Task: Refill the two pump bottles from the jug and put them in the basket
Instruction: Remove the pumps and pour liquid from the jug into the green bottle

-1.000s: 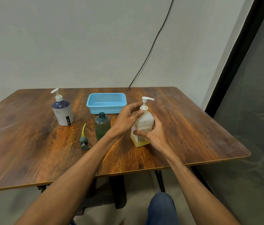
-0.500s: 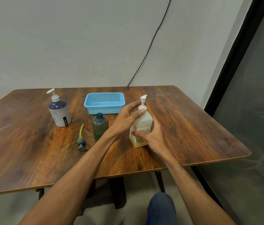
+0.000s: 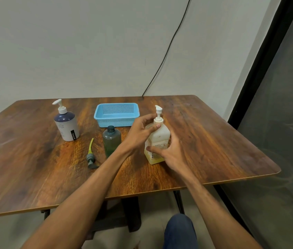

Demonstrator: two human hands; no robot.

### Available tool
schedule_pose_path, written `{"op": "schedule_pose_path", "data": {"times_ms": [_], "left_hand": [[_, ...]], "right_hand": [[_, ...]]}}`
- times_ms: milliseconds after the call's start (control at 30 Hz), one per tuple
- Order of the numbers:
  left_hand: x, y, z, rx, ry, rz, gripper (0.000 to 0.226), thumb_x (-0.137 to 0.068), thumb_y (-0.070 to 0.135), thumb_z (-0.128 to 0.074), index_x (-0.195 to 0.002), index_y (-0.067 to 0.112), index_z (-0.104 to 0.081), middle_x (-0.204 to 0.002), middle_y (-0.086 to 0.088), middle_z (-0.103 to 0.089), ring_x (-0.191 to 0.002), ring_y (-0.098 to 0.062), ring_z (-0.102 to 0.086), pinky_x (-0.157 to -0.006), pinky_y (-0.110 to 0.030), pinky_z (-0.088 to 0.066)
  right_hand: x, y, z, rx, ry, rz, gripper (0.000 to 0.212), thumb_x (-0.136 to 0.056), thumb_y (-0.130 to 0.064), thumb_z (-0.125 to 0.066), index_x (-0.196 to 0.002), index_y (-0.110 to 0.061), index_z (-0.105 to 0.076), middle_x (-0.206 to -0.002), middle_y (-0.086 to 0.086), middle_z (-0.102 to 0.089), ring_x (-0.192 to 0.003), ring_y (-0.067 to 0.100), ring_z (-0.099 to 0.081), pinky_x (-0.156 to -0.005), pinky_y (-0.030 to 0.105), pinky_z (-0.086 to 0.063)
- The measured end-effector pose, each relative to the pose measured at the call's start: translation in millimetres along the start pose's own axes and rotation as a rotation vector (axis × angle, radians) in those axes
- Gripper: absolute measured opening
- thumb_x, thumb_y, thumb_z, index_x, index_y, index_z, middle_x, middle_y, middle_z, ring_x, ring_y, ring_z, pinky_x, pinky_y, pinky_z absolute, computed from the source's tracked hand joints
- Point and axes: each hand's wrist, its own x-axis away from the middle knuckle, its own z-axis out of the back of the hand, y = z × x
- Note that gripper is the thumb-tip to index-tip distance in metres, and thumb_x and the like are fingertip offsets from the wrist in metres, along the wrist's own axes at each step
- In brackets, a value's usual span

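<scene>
A white pump bottle (image 3: 160, 136) with a little yellow liquid at its bottom stands near the table's middle right. My right hand (image 3: 171, 152) grips its lower body. My left hand (image 3: 142, 131) is closed around its neck, just under the white pump head (image 3: 158, 112). To the left stands a green bottle (image 3: 111, 141) with its neck open and no pump. Its grey pump with a yellow tube (image 3: 90, 155) lies on the table beside it. A white and dark blue pump bottle (image 3: 67, 125) stands further left. The blue basket (image 3: 117, 115) sits empty behind them.
The wooden table (image 3: 214, 141) ends close on the right, where a dark glass panel (image 3: 277, 123) stands. A black cable (image 3: 165, 51) runs down the wall behind the basket. My knee (image 3: 180, 230) shows below the table's front edge.
The white bottle's pump spout has turned from pointing right to pointing away, under my left hand's fingers. My right hand kept its hold on the body.
</scene>
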Motion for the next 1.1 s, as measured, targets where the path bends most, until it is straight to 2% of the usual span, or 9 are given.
{"op": "schedule_pose_path", "data": {"times_ms": [167, 333, 433, 600, 667, 767, 867, 967, 1100], "left_hand": [[-4.3, 0.8, -12.0, -0.109, 0.347, 0.005, 0.037, -0.063, 0.028, -0.092, -0.093, 0.022, -0.072, -0.097, 0.008, -0.073, -0.093, -0.004, -0.069, -0.085, -0.032, -0.059], [-1.2, -1.3, -7.6, -0.009, 0.111, 0.087, 0.044, -0.084, 0.036, -0.076, -0.123, 0.022, -0.061, -0.123, 0.006, -0.066, -0.115, -0.004, -0.061, -0.100, -0.032, -0.052], [1.5, 2.2, -0.3, 0.056, -0.004, 0.055, 0.021, -0.095, 0.018, -0.064, -0.114, 0.026, -0.065, -0.113, 0.009, -0.070, -0.104, 0.001, -0.066, -0.088, -0.021, -0.054], [-3.0, 7.0, -10.9, -0.081, 0.313, -0.035, 0.036, -0.068, 0.022, -0.090, -0.097, 0.012, -0.071, -0.094, 0.007, -0.073, -0.084, 0.006, -0.067, -0.068, -0.014, -0.052], [-5.6, 4.6, -15.9, -0.105, 0.352, -0.045, 0.045, -0.063, 0.032, -0.092, -0.097, 0.014, -0.067, -0.094, 0.004, -0.072, -0.085, -0.001, -0.067, -0.072, -0.020, -0.056], [-5.7, 2.7, -11.0, -0.057, 0.147, 0.038, 0.050, -0.077, 0.043, -0.081, -0.117, 0.021, -0.062, -0.115, 0.006, -0.068, -0.108, -0.008, -0.064, -0.094, -0.034, -0.055], [-2.1, -1.5, 0.9, 0.029, -0.037, 0.031, 0.033, -0.095, 0.025, -0.066, -0.125, 0.014, -0.063, -0.122, -0.001, -0.069, -0.115, -0.013, -0.064, -0.096, -0.032, -0.054], [-2.8, -0.8, 3.2, 0.026, 0.072, -0.015, 0.026, -0.088, 0.015, -0.073, -0.114, 0.011, -0.070, -0.112, -0.001, -0.073, -0.106, -0.010, -0.068, -0.087, -0.025, -0.054], [-8.2, 2.4, -8.9, -0.109, 0.294, -0.054, 0.033, -0.066, 0.030, -0.090, -0.090, 0.019, -0.070, -0.093, 0.005, -0.073, -0.085, -0.003, -0.069, -0.070, -0.018, -0.055]], "right_hand": [[-1.9, 3.2, -0.8, 0.003, -0.003, -0.023, 0.089, -0.067, -0.017, -0.093, -0.142, -0.029, -0.046, -0.122, -0.007, -0.066, -0.109, 0.010, -0.067, -0.089, 0.043, -0.061], [-1.1, 1.0, -0.6, 0.003, 0.004, -0.013, 0.087, -0.067, -0.016, -0.093, -0.139, -0.031, -0.047, -0.122, -0.012, -0.064, -0.109, 0.002, -0.064, -0.086, 0.033, -0.061], [-1.2, 1.8, -0.1, 0.014, 0.006, -0.001, 0.089, -0.065, -0.018, -0.094, -0.140, -0.029, -0.047, -0.124, -0.009, -0.065, -0.110, 0.008, -0.066, -0.087, 0.038, -0.061], [-2.4, 4.0, -1.4, 0.020, 0.009, -0.009, 0.092, -0.063, -0.021, -0.095, -0.141, -0.030, -0.046, -0.124, -0.007, -0.065, -0.112, 0.011, -0.065, -0.090, 0.044, -0.060], [-1.9, 2.9, -1.2, 0.020, 0.008, -0.008, 0.090, -0.064, -0.019, -0.094, -0.138, -0.032, -0.046, -0.122, -0.011, -0.065, -0.110, 0.006, -0.065, -0.088, 0.035, -0.060], [-0.3, -1.1, -1.0, 0.024, 0.009, 0.011, 0.087, -0.066, -0.017, -0.093, -0.135, -0.039, -0.045, -0.122, -0.017, -0.062, -0.111, 0.000, -0.062, -0.082, 0.020, -0.057], [-0.8, -0.7, -0.5, 0.025, 0.012, 0.022, 0.089, -0.065, -0.015, -0.094, -0.138, -0.036, -0.047, -0.124, -0.013, -0.063, -0.113, 0.006, -0.063, -0.085, 0.029, -0.060], [-0.2, -0.3, 0.2, 0.028, 0.015, 0.031, 0.092, -0.063, -0.016, -0.095, -0.139, -0.034, -0.047, -0.125, -0.011, -0.064, -0.113, 0.006, -0.064, -0.088, 0.033, -0.060], [-0.5, 0.9, -0.5, 0.040, 0.018, 0.013, 0.090, -0.063, -0.018, -0.095, -0.138, -0.036, -0.046, -0.123, -0.011, -0.064, -0.111, 0.007, -0.064, -0.090, 0.038, -0.060]]}}
